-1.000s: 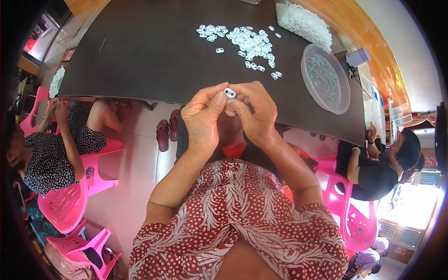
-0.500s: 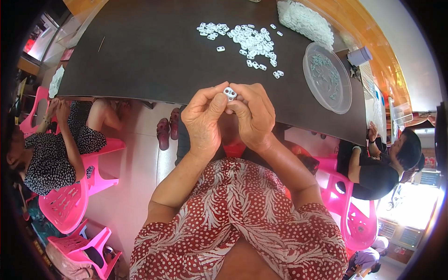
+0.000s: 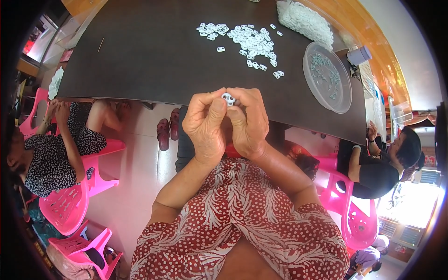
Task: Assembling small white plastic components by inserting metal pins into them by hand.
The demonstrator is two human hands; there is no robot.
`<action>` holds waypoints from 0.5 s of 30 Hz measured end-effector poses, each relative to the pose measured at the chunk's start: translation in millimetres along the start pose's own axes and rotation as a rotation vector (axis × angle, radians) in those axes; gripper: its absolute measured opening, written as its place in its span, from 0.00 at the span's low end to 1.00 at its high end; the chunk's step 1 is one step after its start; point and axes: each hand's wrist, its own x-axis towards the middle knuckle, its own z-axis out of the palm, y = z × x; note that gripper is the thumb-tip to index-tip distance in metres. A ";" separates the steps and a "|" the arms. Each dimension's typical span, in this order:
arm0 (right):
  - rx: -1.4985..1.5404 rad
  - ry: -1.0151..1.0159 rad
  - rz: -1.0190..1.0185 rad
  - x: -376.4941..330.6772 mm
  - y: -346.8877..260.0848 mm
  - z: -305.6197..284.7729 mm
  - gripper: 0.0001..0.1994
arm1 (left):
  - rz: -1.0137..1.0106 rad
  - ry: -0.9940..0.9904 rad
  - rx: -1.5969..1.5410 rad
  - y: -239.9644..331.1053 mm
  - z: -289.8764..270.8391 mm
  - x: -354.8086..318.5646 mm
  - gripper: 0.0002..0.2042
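Between my two hands, just over the table's near edge, is a small white plastic piece with holes (image 3: 228,98). My left hand (image 3: 205,123) pinches it from the left with thumb and index finger. From the right, the thumb and index finger of my right hand (image 3: 249,122) close on the same piece. My fingertips cover its sides and lower part, so its full shape is hidden. Farther out on the dark table (image 3: 140,60) lies a scattered heap of similar white two-holed pieces (image 3: 254,42).
Right of the heap stands a round clear tub (image 3: 346,95) holding small thin greyish-green parts. Behind it lies a bag full of white pieces (image 3: 305,23), near a lilac cup (image 3: 359,56). People sit on pink chairs (image 3: 67,210) at left and right.
Both hands have come slightly nearer to my body with the white piece. The right hand has shifted a little left, and the piece is tilted differently.
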 end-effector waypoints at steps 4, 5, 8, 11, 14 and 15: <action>0.035 0.052 0.009 -2.3 -3.0 2.4 0.15 | -0.002 -0.013 -0.003 3.2 1.5 -3.5 0.08; 0.047 0.062 0.007 -2.3 -2.8 2.6 0.15 | -0.004 -0.015 -0.003 3.2 2.0 -4.1 0.08; 0.043 0.069 -0.011 -2.0 -2.4 2.7 0.15 | 0.020 0.001 0.041 2.2 2.8 -5.4 0.08; 0.032 0.086 -0.047 -0.5 -0.5 3.1 0.14 | 0.096 0.012 0.136 -2.4 1.7 -5.3 0.08; 0.026 0.094 -0.067 -1.7 3.0 3.3 0.14 | 0.106 0.000 0.132 -7.1 2.3 -5.7 0.08; 0.021 0.097 -0.067 -1.6 4.0 2.3 0.14 | 0.132 -0.004 0.149 -10.0 2.2 -5.5 0.08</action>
